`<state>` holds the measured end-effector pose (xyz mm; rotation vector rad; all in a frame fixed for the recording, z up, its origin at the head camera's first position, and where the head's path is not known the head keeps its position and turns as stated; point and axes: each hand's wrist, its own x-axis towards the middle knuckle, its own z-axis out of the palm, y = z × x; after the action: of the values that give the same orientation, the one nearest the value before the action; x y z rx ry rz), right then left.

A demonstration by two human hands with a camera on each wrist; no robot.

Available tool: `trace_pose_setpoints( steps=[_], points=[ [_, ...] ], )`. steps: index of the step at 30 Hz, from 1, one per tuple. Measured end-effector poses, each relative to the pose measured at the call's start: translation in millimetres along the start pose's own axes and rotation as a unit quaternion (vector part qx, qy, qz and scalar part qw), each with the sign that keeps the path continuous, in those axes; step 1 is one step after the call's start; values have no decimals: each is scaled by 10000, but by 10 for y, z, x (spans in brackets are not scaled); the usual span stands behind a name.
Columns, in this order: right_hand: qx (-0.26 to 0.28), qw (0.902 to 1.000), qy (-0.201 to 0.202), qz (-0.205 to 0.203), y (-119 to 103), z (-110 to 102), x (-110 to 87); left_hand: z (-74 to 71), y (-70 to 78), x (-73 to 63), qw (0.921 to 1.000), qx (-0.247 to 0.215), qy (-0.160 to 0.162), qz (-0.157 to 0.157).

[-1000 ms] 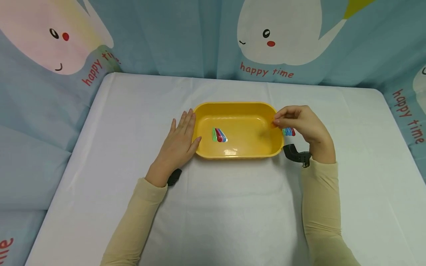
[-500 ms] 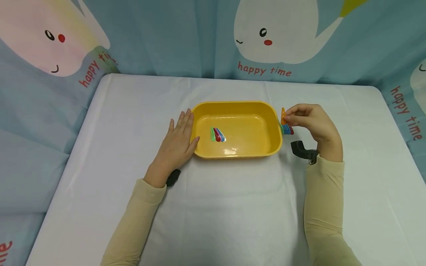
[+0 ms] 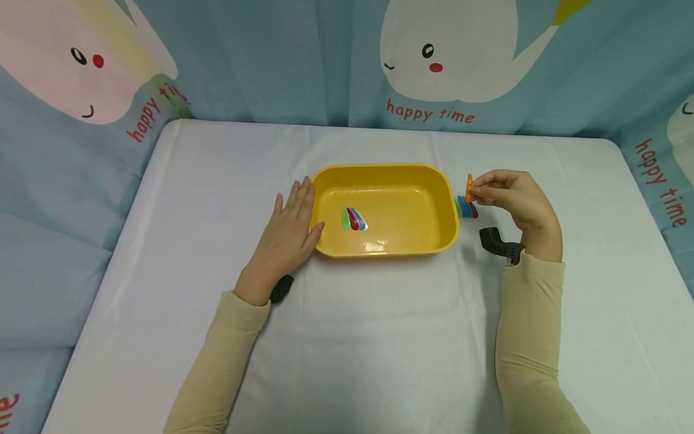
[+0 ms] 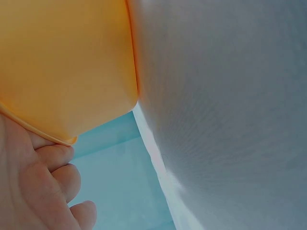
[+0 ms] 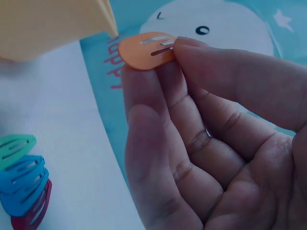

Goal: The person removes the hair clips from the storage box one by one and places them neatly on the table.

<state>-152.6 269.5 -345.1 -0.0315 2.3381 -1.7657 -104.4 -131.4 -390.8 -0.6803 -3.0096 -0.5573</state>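
My right hand pinches an orange snap hair clip between thumb and fingertips. In the head view it is raised just right of the yellow basin, above a small group of hair clips. In that group, the right wrist view shows a green clip, blue clips and a dark red clip lying overlapped on the table. Fingers straight, my left hand rests against the basin's left end, at the rim. Green, red and blue clips lie side by side on the basin floor.
A white cloth covers the table. Behind it hangs a blue curtain with whale prints. Black wrist-worn pieces sit by both wrists, the right one near the basin's front right corner.
My right hand has moved right, from the basin's right rim to over the clips outside, still pinching the orange hair clip. The left hand stays at the basin's left end.
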Motion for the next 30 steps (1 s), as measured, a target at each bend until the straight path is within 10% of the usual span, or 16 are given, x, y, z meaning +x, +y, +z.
trace_pose_setpoints(
  steps=[30],
  points=[
    [-169, 9961, 561, 658, 208, -164, 22, 2, 1, 4, 10000, -30, -7, 20]
  ],
)
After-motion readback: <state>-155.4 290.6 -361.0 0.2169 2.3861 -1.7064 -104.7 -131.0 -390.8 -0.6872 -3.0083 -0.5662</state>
